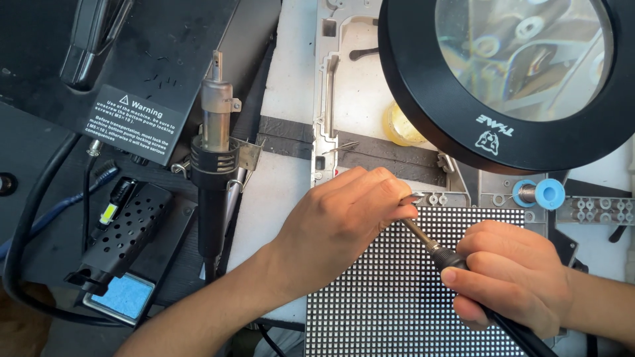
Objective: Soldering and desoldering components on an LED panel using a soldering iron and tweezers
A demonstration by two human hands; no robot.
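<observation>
Both hands work over a dotted LED panel (397, 297) lying nearest the camera. Right hand (509, 277) is clamped around a soldering iron (430, 246), tip angled up-left. Left hand (344, 221) pinches tweezers (411, 197) at the panel's top edge. Farther off stand a hot-air gun (213, 152) and a round magnifier lamp (509, 79).

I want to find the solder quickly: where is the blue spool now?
In the head view, the blue spool lies at the right, just under the rim of the round magnifier lamp, above the right hand and the grid panel.
</observation>
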